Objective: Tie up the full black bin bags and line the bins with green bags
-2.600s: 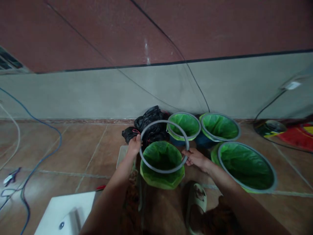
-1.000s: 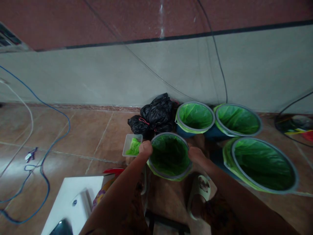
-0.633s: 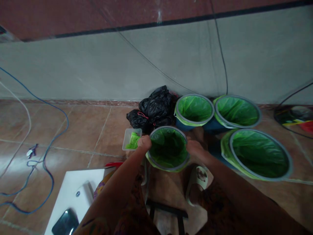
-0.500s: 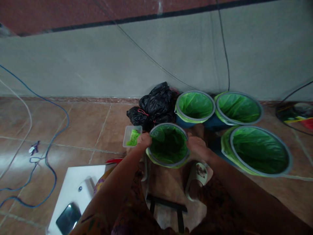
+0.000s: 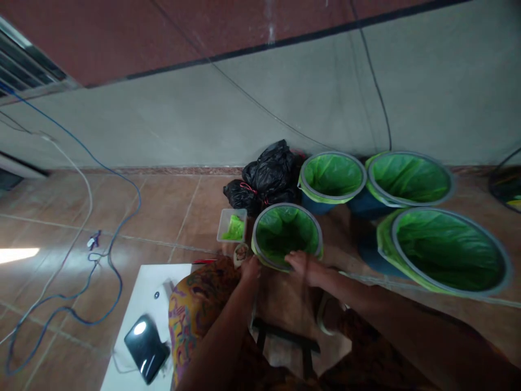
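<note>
Directly before me stands a small trash bin (image 5: 316, 221) with a grey rim and a green bag lining it. My right hand (image 5: 303, 266) lies over its near edge, fingers curled onto the rim and liner. At the bin's lower left side is my left hand (image 5: 250, 267), dark and blurred, its fingers mostly hidden; whether it grips the bag's outside I cannot tell. Left of the bin, a clear plastic container (image 5: 222, 224) holds folded bright green bags (image 5: 233, 228).
Three more lined bins (image 5: 331, 184), (image 5: 409, 179), (image 5: 448, 252) stand to the right. Knotted black garbage bags (image 5: 271, 171) lean by the wall. A white table (image 5: 122, 347) at left bears a phone-like black device (image 5: 146, 347). A blue cable (image 5: 136, 212) loops across the tiles.
My hands have left the bin's left and right sides. The right has moved to the near rim, the left lower along the side. The view has swung slightly left.
</note>
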Available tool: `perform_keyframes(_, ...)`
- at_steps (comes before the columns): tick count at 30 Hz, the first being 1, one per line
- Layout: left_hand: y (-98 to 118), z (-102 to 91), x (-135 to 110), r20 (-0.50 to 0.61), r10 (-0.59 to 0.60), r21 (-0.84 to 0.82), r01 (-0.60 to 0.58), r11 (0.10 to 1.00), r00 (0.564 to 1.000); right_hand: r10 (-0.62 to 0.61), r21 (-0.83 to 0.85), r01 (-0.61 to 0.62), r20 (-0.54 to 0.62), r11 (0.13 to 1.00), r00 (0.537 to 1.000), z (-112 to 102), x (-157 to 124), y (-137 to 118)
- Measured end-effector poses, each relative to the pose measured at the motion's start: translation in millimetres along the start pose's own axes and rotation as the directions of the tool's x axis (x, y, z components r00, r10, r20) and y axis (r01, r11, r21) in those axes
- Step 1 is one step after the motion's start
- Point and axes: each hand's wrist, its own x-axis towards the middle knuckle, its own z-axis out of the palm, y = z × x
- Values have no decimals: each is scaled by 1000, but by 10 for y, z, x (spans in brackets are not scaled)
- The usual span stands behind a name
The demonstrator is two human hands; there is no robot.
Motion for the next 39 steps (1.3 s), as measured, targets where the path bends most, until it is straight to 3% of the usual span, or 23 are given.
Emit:
perform_keyframes(2,-127,147,-61,41,-91,-265,99,959,995,-12,-54,11,-20,998,1000,80,-5,-8)
perform_keyframes(4,-195,248,-58,87,-185,-533,203,822,979,-2,-98,0,-21,995,1000,115,0,5)
perform_keyframes(6,-234,300,-17,115,-245,-676,257,691,963,-2,-122,2,-1,993,1000,126,12,20)
perform_keyframes(19,-407,564,63,176,-218,-735,275,619,960,-13,-168,13,2,986,1000,165,24,45)
perform_keyframes(22,-441,546,-33,178,-223,-737,280,615,958,1,-176,3,27,984,1000,158,42,48)
perform_keyframes(25,-480,526,-202,254,-225,-724,339,601,941,0,-175,6,35,985,999,139,42,28)
perform_keyframes(30,-447,579,-424,373,-72,-699,331,634,925,6,-175,-3,14,985,1000,122,8,7)
perform_keyframes(33,-390,618,-435,353,-24,-691,278,668,935,-9,-177,10,6,984,1000,138,7,33)
perform_keyframes(39,-385,724,-325,188,40,-667,98,738,981,-41,-164,44,21,986,999,161,45,88)
